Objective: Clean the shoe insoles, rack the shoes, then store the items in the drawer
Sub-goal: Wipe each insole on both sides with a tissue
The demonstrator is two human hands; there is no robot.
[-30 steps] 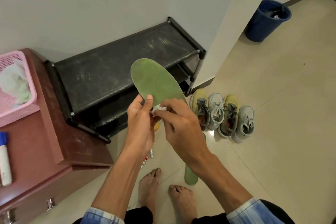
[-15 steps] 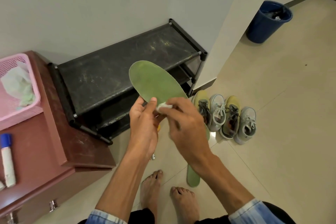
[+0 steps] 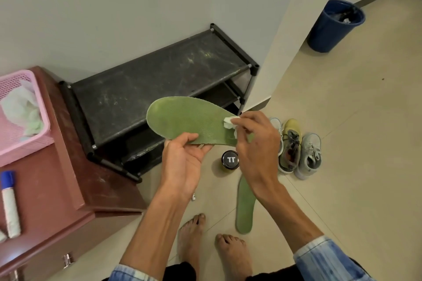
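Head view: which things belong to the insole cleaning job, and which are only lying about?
Job: green insole in left hand, white wipe in right hand, second insole on floor, shoes, shoe rack, drawer cabinet.
Lying about: blue bin, pink basket, blue-capped tube, black-lidded jar.

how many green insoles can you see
2. One insole is held by the left hand, rubbed by the right hand with a wipe; the other insole lies on the floor by the feet. More may hide in the shoes.
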